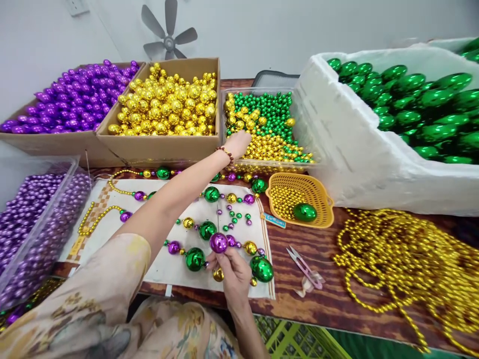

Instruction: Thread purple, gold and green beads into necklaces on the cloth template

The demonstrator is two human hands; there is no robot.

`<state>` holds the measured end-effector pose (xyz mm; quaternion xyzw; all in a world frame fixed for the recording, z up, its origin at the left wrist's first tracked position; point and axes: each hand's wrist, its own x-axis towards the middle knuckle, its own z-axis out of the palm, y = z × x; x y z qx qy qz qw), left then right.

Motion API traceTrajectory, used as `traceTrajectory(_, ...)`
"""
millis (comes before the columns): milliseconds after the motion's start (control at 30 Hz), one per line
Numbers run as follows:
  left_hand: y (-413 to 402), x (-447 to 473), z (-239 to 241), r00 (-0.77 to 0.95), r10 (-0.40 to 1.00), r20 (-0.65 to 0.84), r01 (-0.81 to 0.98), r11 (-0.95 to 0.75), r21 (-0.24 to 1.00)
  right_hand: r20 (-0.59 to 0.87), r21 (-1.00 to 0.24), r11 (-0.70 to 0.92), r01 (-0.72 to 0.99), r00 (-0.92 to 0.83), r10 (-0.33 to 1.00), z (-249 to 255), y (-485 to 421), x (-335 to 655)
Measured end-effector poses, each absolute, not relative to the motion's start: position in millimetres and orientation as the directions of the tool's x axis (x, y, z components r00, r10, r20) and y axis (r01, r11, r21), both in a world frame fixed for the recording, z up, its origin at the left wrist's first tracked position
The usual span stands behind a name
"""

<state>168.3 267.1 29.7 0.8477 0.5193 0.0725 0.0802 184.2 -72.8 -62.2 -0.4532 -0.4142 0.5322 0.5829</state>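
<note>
My left hand (238, 143), with a beaded bracelet on its wrist, reaches across into a clear plastic bin (309, 144). Its fingers curl down at the small gold beads (265, 147); their tips are hidden, so what they hold cannot be seen. Between the fingers of my right hand (235, 271) is a large shiny purple bead (219, 243), with a thin thread rising from it. Strung green, gold and purple beads lie around that hand on a white cloth (157, 269), among them a big green bead (262, 269). Loose small beads (234, 218) lie just beyond.
Cardboard boxes of purple beads (82, 94) and gold beads (175, 99) stand behind. Right: a foam box (355, 164) of green beads, a yellow basket (325, 214), pink-handled snips (307, 269) and heaped gold bead strands (411, 259). A lilac bead bin (45, 199) stands left.
</note>
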Motion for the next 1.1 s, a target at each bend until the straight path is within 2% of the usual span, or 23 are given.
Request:
traceTrajectory(67, 252.0, 153.8, 36.3, 0.430, 0.878, 0.209, 0.752, -0.477, 0.455, -0.006, -0.970, 0.016, -0.244, 0.088, 0.996, -59.6, -70.5, 185.5)
traceTrajectory(100, 239.8, 142.4, 40.3, 0.409, 0.876, 0.257, 0.640, -0.476, 0.603, -0.003, -0.972, 0.020, -0.236, 0.093, 0.996, -58.5, -68.9, 185.8)
traceTrajectory(167, 205.5, 111.5, 47.1, 0.384, 0.896, 0.224, 0.335, -0.362, 0.870, 0.018, -0.978, 0.042, -0.202, 0.119, 0.993, -56.9, -64.7, 185.3)
traceTrajectory(233, 161.4, 73.6, 47.7, 0.369, 0.926, 0.079, 0.012, -0.090, 0.996, 0.052, -0.987, 0.071, -0.144, 0.132, 0.990, -55.7, -59.6, 182.8)
traceTrajectory(267, 138.3, 54.0, 44.5, 0.361, 0.933, 0.000, -0.131, 0.050, 0.990, 0.069, -0.990, 0.083, -0.112, 0.123, 0.990, -55.2, -57.0, 180.7)
traceTrajectory(333, 96.4, 18.1, 31.7, 0.326, 0.936, -0.134, -0.357, 0.253, 0.899, 0.098, -0.993, 0.103, -0.064, 0.069, 0.993, -54.5, -52.5, 174.9)
traceTrajectory(400, 65.9, -9.2, 14.9, 0.248, 0.940, -0.233, -0.519, 0.332, 0.787, 0.112, -0.993, 0.112, -0.033, 0.003, 0.994, -54.3, -49.5, 168.0)
traceTrajectory(500, 43.0, -32.1, -2.8, 0.169, 0.936, -0.309, -0.673, 0.339, 0.657, 0.109, -0.994, 0.110, 0.014, -0.050, 0.993, -53.4, -47.9, 159.5)
traceTrajectory(767, 37.1, -46.3, -0.5, 0.069, 0.924, -0.376, -0.793, 0.279, 0.541, 0.159, -0.981, 0.174, 0.082, -0.163, 0.974, -41.8, -49.8, 154.2)
traceTrajectory(967, 34.1, -47.5, -1.0, 0.057, 0.926, -0.372, -0.793, 0.269, 0.546, 0.145, -0.982, 0.161, 0.097, -0.157, 0.977, -38.3, -52.3, 150.1)
traceTrajectory(1100, 31.4, -48.5, 0.7, 0.035, 0.936, -0.351, -0.761, 0.253, 0.598, 0.119, -0.986, 0.133, 0.103, -0.134, 0.984, -36.5, -54.9, 147.2)
